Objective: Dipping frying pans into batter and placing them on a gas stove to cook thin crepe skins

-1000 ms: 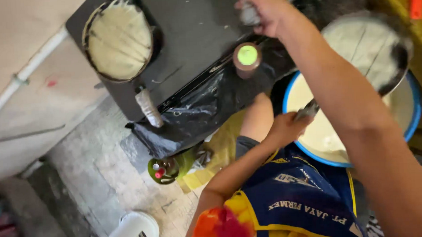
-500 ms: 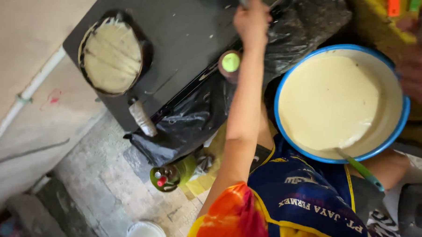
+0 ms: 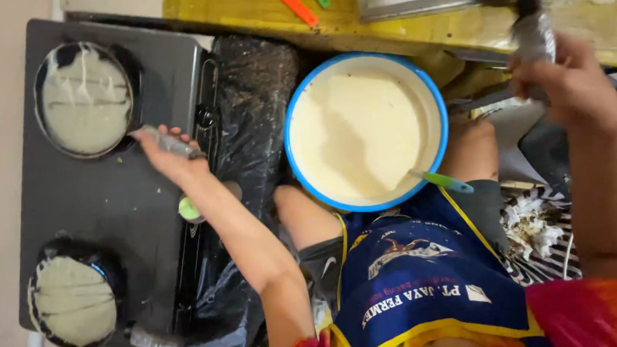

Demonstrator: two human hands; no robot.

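Both hands have shifted: our left hand [image 3: 174, 154] now grips the handle of a small pan [image 3: 84, 99] of batter on the stove [image 3: 104, 208], our right hand [image 3: 565, 82] clamps a wrapped handle [image 3: 535, 35] beside the batter bowl [image 3: 365, 130].

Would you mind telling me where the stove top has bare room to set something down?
The dark stove top is bare between the upper pan and the lower pan, left of the left hand gripping the upper pan's handle. Crowded: the basin of batter and the yellow bench near the right hand.
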